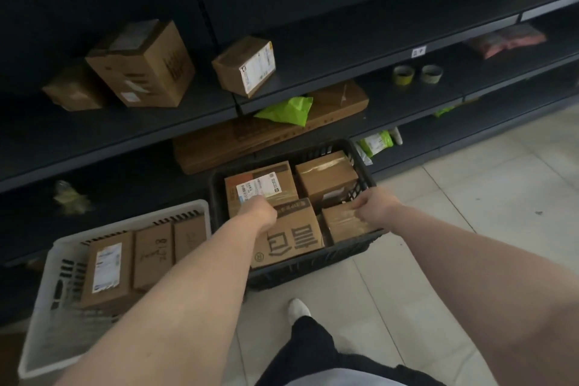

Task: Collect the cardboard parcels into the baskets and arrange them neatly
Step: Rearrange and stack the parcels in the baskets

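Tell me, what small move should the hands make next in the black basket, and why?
Probably ease the printed box down flat. The left hand grips its top edge, it sits tilted against the front wall of the black basket, and the right hand pinches the small taped box beside it.

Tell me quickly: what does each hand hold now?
Left hand: grips the big printed parcel.
Right hand: pinches the small taped parcel.

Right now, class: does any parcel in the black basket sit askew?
The printed parcel sits tilted in the black basket, leaning toward the front rim, while the labelled parcel behind it lies flat. The left hand grips the tilted one.
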`<state>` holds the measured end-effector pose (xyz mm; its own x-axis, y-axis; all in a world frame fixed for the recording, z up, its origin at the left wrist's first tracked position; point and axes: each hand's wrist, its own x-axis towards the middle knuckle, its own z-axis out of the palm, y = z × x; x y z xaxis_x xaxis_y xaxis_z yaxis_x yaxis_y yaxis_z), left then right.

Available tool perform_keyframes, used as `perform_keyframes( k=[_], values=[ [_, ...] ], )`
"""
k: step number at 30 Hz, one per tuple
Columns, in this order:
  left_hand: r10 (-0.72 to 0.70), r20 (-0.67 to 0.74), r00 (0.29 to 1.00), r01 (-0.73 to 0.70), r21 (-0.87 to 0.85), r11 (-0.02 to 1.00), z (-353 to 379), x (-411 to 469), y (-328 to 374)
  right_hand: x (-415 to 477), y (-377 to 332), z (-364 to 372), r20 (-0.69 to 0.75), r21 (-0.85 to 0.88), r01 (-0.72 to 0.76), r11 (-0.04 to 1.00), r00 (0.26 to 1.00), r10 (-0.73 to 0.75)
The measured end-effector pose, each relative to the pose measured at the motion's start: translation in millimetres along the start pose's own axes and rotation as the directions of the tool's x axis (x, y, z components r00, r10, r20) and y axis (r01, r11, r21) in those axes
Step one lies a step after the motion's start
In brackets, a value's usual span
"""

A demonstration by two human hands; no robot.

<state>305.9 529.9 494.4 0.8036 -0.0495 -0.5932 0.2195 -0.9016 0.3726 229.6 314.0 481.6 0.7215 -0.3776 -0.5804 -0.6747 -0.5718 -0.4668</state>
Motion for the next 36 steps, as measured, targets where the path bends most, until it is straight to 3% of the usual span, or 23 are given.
perform_keyframes(
  k=[4,8,11,15,20,23,28,30,33,36],
  values=[
    [0.004,0.097,0.995,-0.013,0.09,0.996,13.7,41.7,10.2,43.1,-7.0,2.3,0.042,-0.125,-0.04,0.991,0.998,0.045],
    [0.145,0.183,0.972,-0.161,0.078,0.984,33.1,80.0,39.1,77.4,-7.7,8.4,0.066,-0.261,-0.089,0.961,0.992,0.109],
    [0.26,0.214,0.942,-0.278,0.058,0.959,55.8,103.8,64.8,107.3,-1.1,13.9,-0.004,-0.303,-0.155,0.94,0.987,0.161],
    [0.362,0.368,0.857,-0.447,0.178,0.877,105.6,132.8,90.2,148.4,16.1,6.9,-0.127,-0.209,-0.093,0.973,0.99,0.068],
    [0.217,0.6,0.77,-0.563,0.48,0.672,186.7,162.0,101.8,190.2,37.0,-5.0,-0.068,-0.188,0.124,0.974,0.988,-0.139],
    [0.145,0.58,0.801,-0.524,0.564,0.638,218.1,166.6,106.1,208.6,54.8,-10.4,-0.092,-0.195,0.228,0.954,0.964,-0.25],
    [0.13,0.379,0.916,-0.374,0.693,0.616,235.3,172.3,115.5,224.0,73.7,-16.9,-0.067,-0.164,0.297,0.941,0.948,-0.311],
    [0.194,0.322,0.927,-0.369,0.68,0.633,230.5,172.0,118.7,223.5,74.2,-21.5,0.052,-0.195,0.36,0.912,0.933,-0.357],
    [0.285,0.296,0.912,-0.409,0.597,0.69,204.8,164.3,119.1,213.4,64.0,-28.2,0.446,-0.462,0.472,0.751,0.855,-0.263],
    [0.301,0.348,0.888,-0.446,0.492,0.747,161.1,152.1,124.2,198.9,46.5,-36.7,0.552,-0.625,0.52,0.582,0.822,-0.142]
  ],
)
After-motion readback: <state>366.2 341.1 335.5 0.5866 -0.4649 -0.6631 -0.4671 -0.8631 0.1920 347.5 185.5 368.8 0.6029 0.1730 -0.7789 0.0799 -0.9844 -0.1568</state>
